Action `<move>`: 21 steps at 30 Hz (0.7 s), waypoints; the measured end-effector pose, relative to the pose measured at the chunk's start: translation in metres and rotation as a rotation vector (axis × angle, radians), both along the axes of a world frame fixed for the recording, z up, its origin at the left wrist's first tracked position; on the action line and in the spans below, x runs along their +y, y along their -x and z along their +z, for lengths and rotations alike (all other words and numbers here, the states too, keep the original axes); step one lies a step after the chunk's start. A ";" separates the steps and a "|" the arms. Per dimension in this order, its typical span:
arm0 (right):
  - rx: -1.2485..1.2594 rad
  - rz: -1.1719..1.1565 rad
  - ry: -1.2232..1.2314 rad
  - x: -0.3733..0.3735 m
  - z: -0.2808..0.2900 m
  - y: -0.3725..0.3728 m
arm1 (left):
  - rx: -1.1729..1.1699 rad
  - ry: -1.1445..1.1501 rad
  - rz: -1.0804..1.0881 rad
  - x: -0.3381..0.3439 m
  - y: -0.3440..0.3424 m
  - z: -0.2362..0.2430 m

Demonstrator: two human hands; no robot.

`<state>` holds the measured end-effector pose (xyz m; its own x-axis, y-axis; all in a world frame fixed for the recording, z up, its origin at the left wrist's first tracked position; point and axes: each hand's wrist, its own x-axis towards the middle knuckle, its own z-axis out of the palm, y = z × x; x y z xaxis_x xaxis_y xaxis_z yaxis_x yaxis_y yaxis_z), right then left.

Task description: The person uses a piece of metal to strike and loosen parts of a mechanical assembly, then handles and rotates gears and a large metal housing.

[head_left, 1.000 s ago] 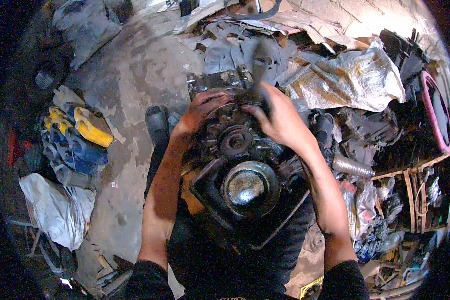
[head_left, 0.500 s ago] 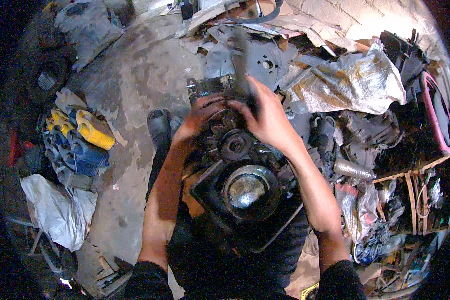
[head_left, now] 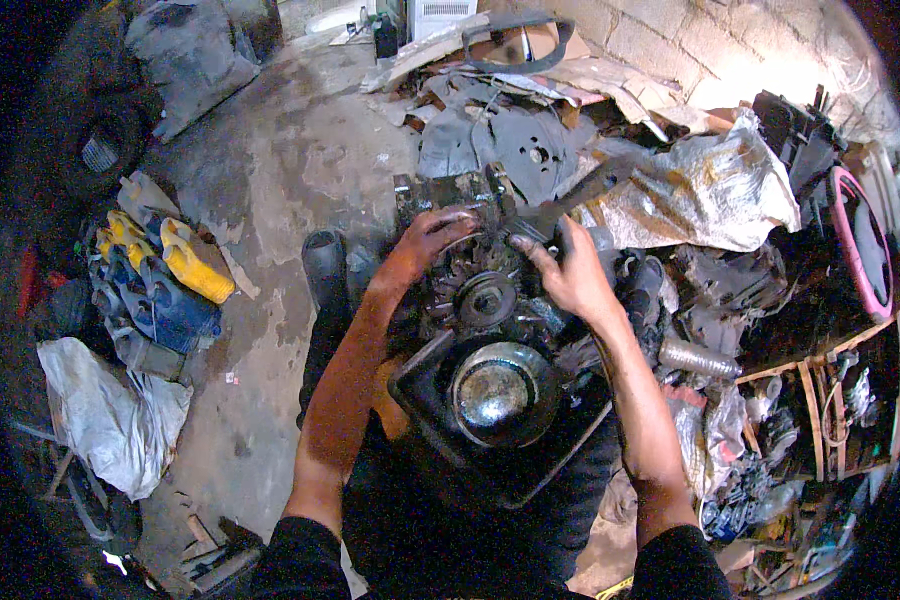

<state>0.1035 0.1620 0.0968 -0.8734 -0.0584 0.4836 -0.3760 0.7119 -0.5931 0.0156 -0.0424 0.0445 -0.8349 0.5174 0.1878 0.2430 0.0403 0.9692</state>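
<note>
Engine assembly (head_left: pixel 470 337), dark and greasy with a finned pulley (head_left: pixel 486 300) at its middle, is positioned between the person's legs (head_left: pixel 570 512). Its upper left part is touched by the left hand (head_left: pixel 428 240), fingers loosely curled and partly open; a dark, elongated, slightly blurred tool (head_left: pixel 605 182) is gripped by the mostly closed right hand (head_left: pixel 577 275) at the upper right.
</note>
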 end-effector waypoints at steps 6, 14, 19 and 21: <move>-0.067 -0.180 0.020 0.020 -0.041 -0.030 | 0.209 -0.051 -0.021 -0.005 0.000 -0.006; 0.035 -0.299 0.104 0.016 -0.054 -0.030 | 0.233 -0.124 -0.073 0.004 -0.002 0.004; 0.224 -0.044 -0.171 -0.015 0.015 -0.003 | 0.880 0.039 0.096 -0.004 0.004 -0.022; 0.052 0.072 -0.339 -0.035 0.045 0.006 | 0.561 0.064 0.029 -0.007 0.025 -0.056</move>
